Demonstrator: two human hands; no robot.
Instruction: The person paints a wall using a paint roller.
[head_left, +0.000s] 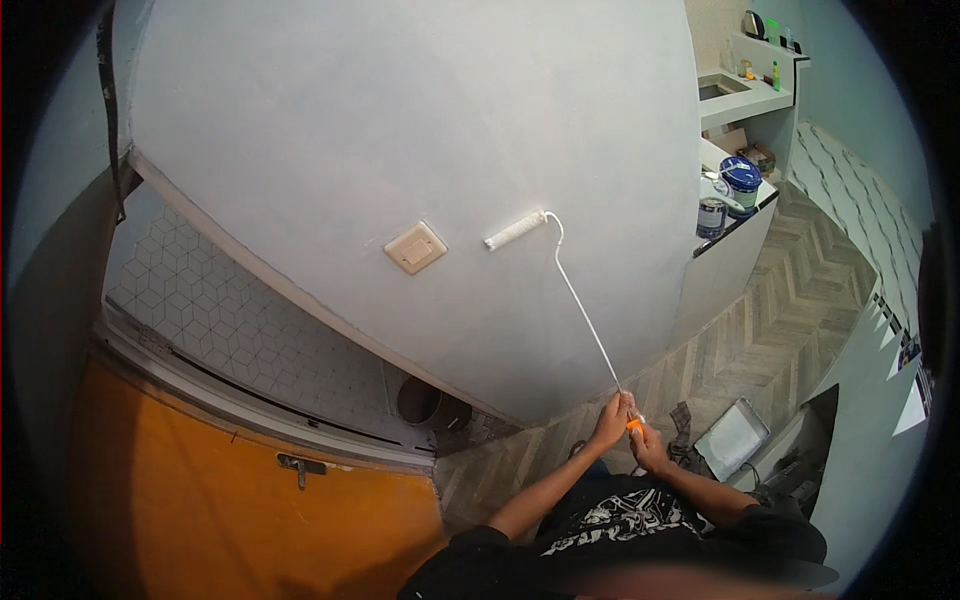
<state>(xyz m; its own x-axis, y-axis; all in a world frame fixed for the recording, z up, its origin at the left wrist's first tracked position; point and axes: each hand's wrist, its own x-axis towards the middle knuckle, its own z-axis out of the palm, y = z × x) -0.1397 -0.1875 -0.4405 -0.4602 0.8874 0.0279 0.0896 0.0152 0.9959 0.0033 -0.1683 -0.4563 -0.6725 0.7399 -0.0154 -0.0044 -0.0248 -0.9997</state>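
A paint roller (517,230) with a white sleeve and a long thin white rod lies against the pale grey-white wall (400,110). Its orange handle is partly covered by my hands. My left hand (612,421) is closed around the rod just above the handle. Lower down, my right hand (651,449) is closed on the orange handle. Left of the roller head, a beige light switch (415,248) is set in the wall, apart from the roller.
An orange door (240,480) with a metal handle stands at lower left, beside a tiled doorway with a dark bucket (432,402). A white paint tray (733,440) rests on the herringbone floor (770,290) at right. Paint cans (740,180) stand on a ledge beyond the wall.
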